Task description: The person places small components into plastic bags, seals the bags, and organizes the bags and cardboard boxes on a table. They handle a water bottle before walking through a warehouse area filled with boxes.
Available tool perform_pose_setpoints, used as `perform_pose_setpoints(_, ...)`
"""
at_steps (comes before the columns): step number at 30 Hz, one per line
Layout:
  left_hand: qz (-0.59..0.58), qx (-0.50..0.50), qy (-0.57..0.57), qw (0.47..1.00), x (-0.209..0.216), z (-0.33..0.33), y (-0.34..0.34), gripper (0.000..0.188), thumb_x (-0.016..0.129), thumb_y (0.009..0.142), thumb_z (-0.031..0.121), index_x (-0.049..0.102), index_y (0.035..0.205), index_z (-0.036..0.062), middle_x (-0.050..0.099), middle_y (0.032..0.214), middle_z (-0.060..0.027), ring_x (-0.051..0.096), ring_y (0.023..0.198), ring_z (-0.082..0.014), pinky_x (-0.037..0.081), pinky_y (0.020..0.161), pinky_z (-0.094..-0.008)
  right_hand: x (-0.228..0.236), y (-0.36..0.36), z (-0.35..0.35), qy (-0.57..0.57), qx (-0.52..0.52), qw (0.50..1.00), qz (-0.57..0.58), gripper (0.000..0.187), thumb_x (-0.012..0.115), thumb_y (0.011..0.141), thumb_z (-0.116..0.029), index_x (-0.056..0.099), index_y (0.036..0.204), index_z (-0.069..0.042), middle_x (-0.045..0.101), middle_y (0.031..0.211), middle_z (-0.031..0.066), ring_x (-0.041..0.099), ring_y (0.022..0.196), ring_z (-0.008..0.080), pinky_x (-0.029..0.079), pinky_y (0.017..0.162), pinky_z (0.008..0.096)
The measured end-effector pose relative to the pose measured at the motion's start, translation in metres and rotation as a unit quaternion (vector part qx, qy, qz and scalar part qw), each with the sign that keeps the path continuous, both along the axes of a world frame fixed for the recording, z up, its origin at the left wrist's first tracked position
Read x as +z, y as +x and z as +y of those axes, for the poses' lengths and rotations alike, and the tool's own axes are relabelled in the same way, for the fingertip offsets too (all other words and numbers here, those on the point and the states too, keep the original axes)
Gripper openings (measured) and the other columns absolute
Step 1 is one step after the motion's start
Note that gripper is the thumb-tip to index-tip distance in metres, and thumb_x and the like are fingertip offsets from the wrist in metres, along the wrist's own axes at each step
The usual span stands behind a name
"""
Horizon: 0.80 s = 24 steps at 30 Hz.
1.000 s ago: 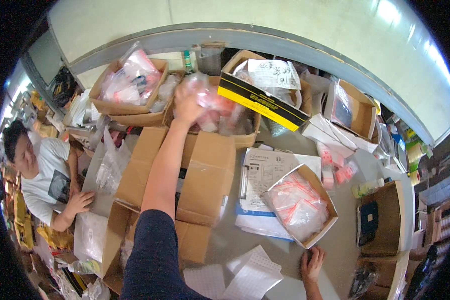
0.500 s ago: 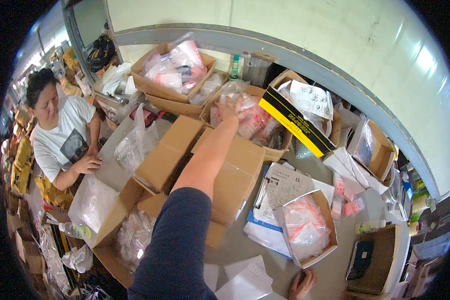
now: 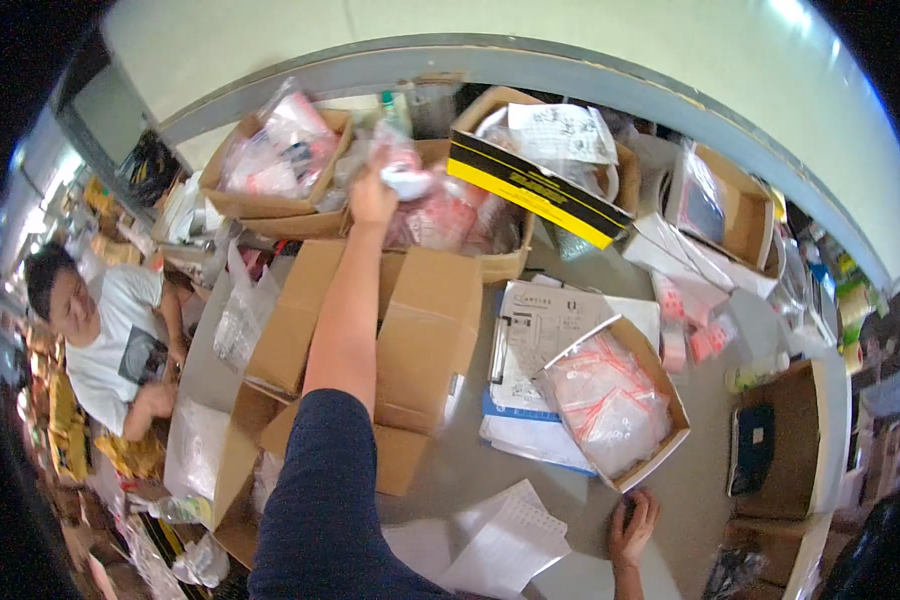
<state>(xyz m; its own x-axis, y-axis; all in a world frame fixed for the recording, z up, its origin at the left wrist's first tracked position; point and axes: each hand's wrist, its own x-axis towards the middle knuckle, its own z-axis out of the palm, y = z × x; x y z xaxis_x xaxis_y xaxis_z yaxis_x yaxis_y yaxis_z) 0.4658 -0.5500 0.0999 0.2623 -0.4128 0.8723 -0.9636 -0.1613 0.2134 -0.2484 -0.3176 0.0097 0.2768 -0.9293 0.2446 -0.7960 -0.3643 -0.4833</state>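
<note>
My left hand (image 3: 374, 198) is raised over a cardboard box (image 3: 505, 266) of clear bags with pink-red markings. Its fingers are closed on a clear plastic bag (image 3: 406, 172) with white and pinkish contents, blurred by motion. On the grey table, my right hand (image 3: 634, 528) rests with fingers loosely bent and apart, holding nothing. Just beyond it stands a shallow white-edged box (image 3: 660, 462) of flat zip bags (image 3: 610, 400) with red strips. Between my left forearm and the table is an open cardboard carton (image 3: 428, 330) with its flaps spread.
A black-and-yellow box (image 3: 540, 200) stands at the back, beside another bag-filled box (image 3: 270, 205) to its left. A clipboard with papers (image 3: 540, 330) lies mid-table, loose sheets (image 3: 505, 545) nearer me. A phone (image 3: 752, 448) is in a box at right. Another person (image 3: 120, 340) is at left.
My left hand has come up out of the bag-filled box and moved left, now with a plastic bag in it. The view has shifted. My right hand still rests on the table.
</note>
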Motion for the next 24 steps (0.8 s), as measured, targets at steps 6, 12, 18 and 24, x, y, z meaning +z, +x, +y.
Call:
perform_pose_setpoints(6, 0.191, -0.025, -0.062, 0.979, 0.007, -0.005, -0.02, 0.056, 0.059, 0.08, -0.004, 0.063, 0.13, 0.0206, 0.067, 0.115, -0.0227, 0.066, 0.099, -0.0412, 0.051, 0.087, -0.0457, 0.007, 0.0, 0.003, 0.003, -0.017, 1.0, -0.002, 0.03, 0.061, 0.085, -0.006, 0.055, 0.114, -0.003, 0.057, 0.118, 0.0191, 0.051, 0.112, 0.0423, 0.039, 0.1, 0.0543)
perform_pose_setpoints(12, 0.227, -0.009, -0.072, 0.971, 0.007, -0.004, -0.024, 0.055, 0.057, 0.082, -0.005, 0.064, 0.13, 0.0199, 0.067, 0.12, -0.0181, 0.067, 0.105, -0.0366, 0.051, 0.092, -0.0407, 0.016, 0.002, 0.002, -0.006, -0.016, 1.0, -0.003, 0.028, 0.063, 0.083, -0.003, 0.057, 0.11, -0.004, 0.057, 0.118, 0.0195, 0.052, 0.109, 0.0415, 0.041, 0.098, 0.0528)
perform_pose_setpoints(18, 0.314, -0.033, 0.049, 0.947, 0.001, -0.003, -0.014, 0.043, 0.059, 0.08, 0.002, 0.074, 0.115, 0.0207, 0.068, 0.12, -0.0168, 0.068, 0.104, -0.0329, 0.05, 0.093, -0.0365, 0.023, 0.005, 0.002, -0.005, -0.01, 1.0, -0.006, 0.028, 0.064, 0.083, -0.002, 0.057, 0.11, -0.004, 0.057, 0.117, 0.0196, 0.053, 0.109, 0.0409, 0.042, 0.096, 0.0515)
perform_pose_setpoints(24, 0.209, -0.25, 0.364, 0.872, 0.008, -0.009, -0.055, 0.025, 0.066, 0.08, 0.014, 0.078, 0.102, 0.0154, 0.075, 0.096, -0.0109, 0.07, 0.092, -0.021, 0.052, 0.084, -0.0334, 0.006, -0.006, -0.001, -0.02, 0.008, 1.0, 0.004, 0.028, 0.062, 0.086, -0.006, 0.056, 0.112, -0.004, 0.056, 0.118, 0.0212, 0.052, 0.112, 0.0416, 0.038, 0.1, 0.0555)
